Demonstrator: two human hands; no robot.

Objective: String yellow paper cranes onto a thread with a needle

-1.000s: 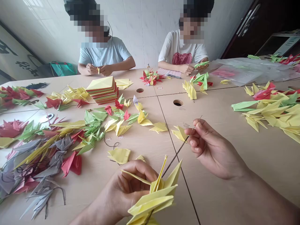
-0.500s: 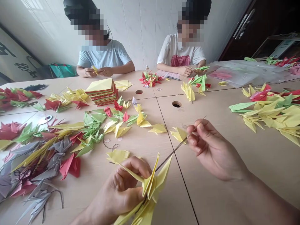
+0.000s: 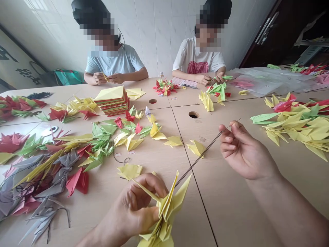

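Between the thumb and fingers of my left hand (image 3: pixel 138 206) is a yellow paper crane (image 3: pixel 169 202), at the bottom middle. More folded yellow paper hangs just below it. A dark thread (image 3: pixel 197 158) runs taut from the crane up to my right hand (image 3: pixel 248 154). The fingertips of my right hand pinch a thin needle (image 3: pixel 232 125) at the thread's upper end. Single yellow cranes (image 3: pixel 196 148) lie on the table between and beyond my hands.
Cranes in several colours (image 3: pixel 59 171) with loose threads cover the table's left side. Beyond stands a square paper stack (image 3: pixel 113 101). Yellow cranes (image 3: pixel 303 127) are heaped at right. Two people (image 3: pixel 115 63) sit across the table (image 3: pixel 231 219), which has round holes.
My right hand has moved up and to the right with the needle, and a longer stretch of thread shows. The crane in my left hand has shifted slightly right and down.
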